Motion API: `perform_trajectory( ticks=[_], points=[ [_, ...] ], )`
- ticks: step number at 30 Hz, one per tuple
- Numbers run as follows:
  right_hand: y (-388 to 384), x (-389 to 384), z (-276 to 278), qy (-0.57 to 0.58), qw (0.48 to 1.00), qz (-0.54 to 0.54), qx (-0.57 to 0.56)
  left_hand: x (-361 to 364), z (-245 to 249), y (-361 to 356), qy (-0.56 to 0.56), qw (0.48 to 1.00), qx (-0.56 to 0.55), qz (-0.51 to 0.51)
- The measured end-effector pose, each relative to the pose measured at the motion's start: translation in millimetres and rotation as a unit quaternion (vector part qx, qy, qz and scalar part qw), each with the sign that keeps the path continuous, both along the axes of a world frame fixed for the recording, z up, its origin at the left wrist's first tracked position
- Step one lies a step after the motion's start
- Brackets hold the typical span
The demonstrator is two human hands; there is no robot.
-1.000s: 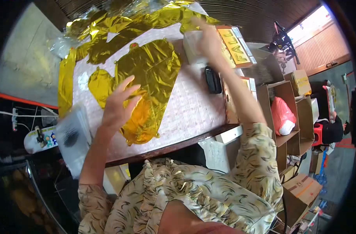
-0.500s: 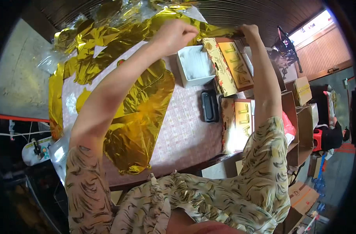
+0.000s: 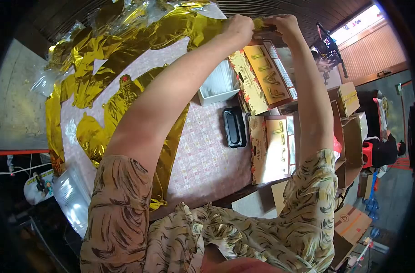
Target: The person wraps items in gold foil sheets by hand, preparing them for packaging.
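Both arms reach to the far side of the table. My left hand (image 3: pixel 238 31) is closed on a strip of shiny gold foil (image 3: pixel 193 31), which looks like a deflated foil balloon. My right hand (image 3: pixel 284 26), fingers pinched, grips the same foil a short way to the right. Between them a narrow bit of foil spans the gap. Below my hands lie a white box (image 3: pixel 219 97) filled with white sheets and a "FALL" balloon package (image 3: pixel 266 73). More flat gold foil balloons (image 3: pixel 91 136) lie on the left of the table, partly hidden by my left arm.
A black plastic tray (image 3: pixel 234 128) sits on the patterned tablecloth (image 3: pixel 203 164), beside a second "FALL" package (image 3: pixel 275 148). Cardboard boxes (image 3: pixel 348 150) stand to the right. Clear plastic bags (image 3: pixel 73 195) lie at the left edge. Another person (image 3: pixel 384 150) is far right.
My left hand has moved right along the foil, close to my right hand, which shifted slightly left. The view has shifted a little, too.
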State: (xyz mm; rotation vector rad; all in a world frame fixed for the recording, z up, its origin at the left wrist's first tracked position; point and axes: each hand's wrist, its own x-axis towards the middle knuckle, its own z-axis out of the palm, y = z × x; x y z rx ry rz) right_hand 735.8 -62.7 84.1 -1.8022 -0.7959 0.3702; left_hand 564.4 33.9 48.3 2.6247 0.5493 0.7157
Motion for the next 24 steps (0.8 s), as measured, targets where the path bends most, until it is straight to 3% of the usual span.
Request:
perform_trajectory(
  ticks=[7, 9, 11, 14, 16, 20, 23, 24],
  points=[
    [-14.2, -15.7, -1.0, 0.008, 0.999, -0.023, -0.021, -11.6, -1.9, 19.6, -0.082, 0.994, -0.036, 0.066],
    [-15.9, 5.4, -14.3, -0.068, 0.997, -0.011, -0.041, -12.5, -0.8, 27.2, -0.082, 0.993, -0.035, 0.073],
    [-19.8, 13.7, -24.7, -0.023, 1.000, -0.015, -0.008, -19.8, 3.7, 32.7, -0.094, 0.971, -0.211, 0.065],
    [-23.3, 30.7, -35.6, -0.074, 0.995, -0.005, -0.062, -20.8, -6.4, 56.9, -0.100, 0.956, -0.275, 0.017],
    [-28.0, 6.7, -21.3, -0.231, 0.962, -0.060, -0.129, -16.8, -12.0, 68.9, -0.136, 0.935, -0.327, -0.012],
    [-8.4, 0.4, -19.5, -0.209, 0.974, -0.070, -0.050, -24.7, -3.1, 53.6, -0.147, 0.925, -0.350, 0.003],
    [5.6, -11.4, -14.3, -0.184, 0.981, -0.051, -0.023, -28.9, 6.8, 40.1, -0.112, 0.959, -0.252, 0.060],
    [11.1, -16.4, -25.2, -0.258, 0.965, -0.045, 0.018, -27.5, 3.2, 42.4, -0.108, 0.958, -0.257, 0.063]
  ],
)
